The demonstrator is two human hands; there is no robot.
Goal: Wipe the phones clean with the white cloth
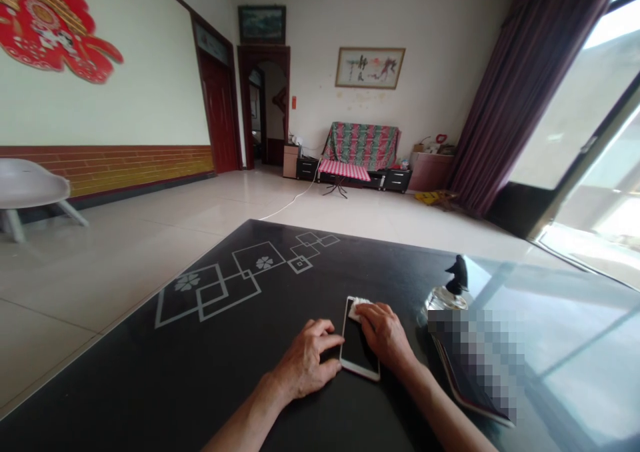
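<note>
A smartphone (359, 352) with a white frame and dark screen lies face up on the black table. At its left edge rests my left hand (309, 359), fingers apart, with the fingertips and thumb touching the side of the phone. My right hand (387, 332) is closed over a white wipe (356, 309), pressed to the upper part of the screen; whether it is cloth or tissue I cannot tell. Part of the wipe and the phone's right side are hidden under that hand.
Right of my hands stand a clear spray bottle (445, 299) with a black trigger head and a dark flat object (463, 365), partly pixelated. The glossy table (225, 365) has a pale square-and-flower pattern. A white chair (33, 182) stands left; a checked small table (345, 170) is farther off.
</note>
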